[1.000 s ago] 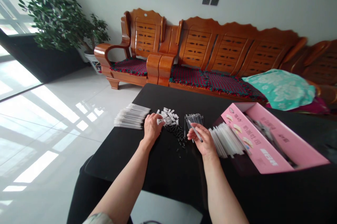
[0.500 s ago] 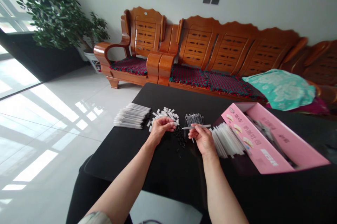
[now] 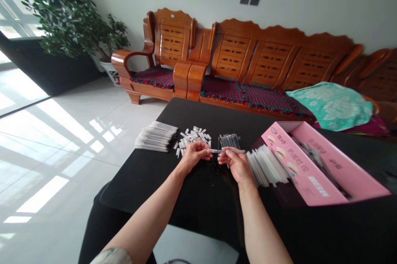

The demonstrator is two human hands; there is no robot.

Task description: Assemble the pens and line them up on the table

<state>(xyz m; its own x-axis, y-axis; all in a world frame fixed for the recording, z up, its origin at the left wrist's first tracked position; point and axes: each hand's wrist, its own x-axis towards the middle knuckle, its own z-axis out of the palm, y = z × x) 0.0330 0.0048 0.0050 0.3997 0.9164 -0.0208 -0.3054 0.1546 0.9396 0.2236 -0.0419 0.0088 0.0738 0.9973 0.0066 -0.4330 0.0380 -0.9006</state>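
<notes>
My right hand (image 3: 237, 164) grips a pale pen (image 3: 221, 151) level between thumb and fingers, its tip toward the left. At that tip, my left hand (image 3: 196, 155) is pinched on a pen cap, mostly hidden by the fingers. Whether the cap is fully on cannot be made out. Behind my left hand lies a heap of white pen caps (image 3: 192, 135). Small black plugs (image 3: 214, 166) are scattered below the hands. Dark pen refills (image 3: 229, 140) lie behind my right hand, and clear pen barrels (image 3: 267, 165) are stacked to its right.
Capped pens (image 3: 156, 136) lie in a row on the left of the black table (image 3: 136, 185). At the right stands an open pink box (image 3: 287, 154) with contents hard to discern. Beyond the table are a wooden sofa (image 3: 235, 45) and a potted plant (image 3: 71, 24).
My two hands have come together. The cap in my left hand has met the tip of the pen, which my right hand has moved slightly left.
</notes>
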